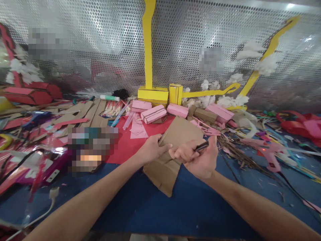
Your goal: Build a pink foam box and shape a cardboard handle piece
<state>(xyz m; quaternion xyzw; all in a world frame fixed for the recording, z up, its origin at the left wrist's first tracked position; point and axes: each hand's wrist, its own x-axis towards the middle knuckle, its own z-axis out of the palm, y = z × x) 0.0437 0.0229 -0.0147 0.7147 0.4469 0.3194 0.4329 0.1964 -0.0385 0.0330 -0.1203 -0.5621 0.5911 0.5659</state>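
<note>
The left hand [154, 149] pinches the cardboard [187, 132], which is partly over the red paper [122, 145]. The right hand [200, 157] is closed around a dark tool [202, 146]. Just behind the cardboard, pink boxes [153, 114] crowd the place; to its right are brown sticks [235, 151] and a pink glue gun [269, 150]. Below it is the blue table [150, 214]; behind rises a perforated metal wall [175, 40].

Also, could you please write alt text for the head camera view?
A person's left hand grips brown cardboard over a blue table while the right hand holds a dark object. Behind are pink blocks and yellow shapes; a pink glue gun lies at right.
</note>
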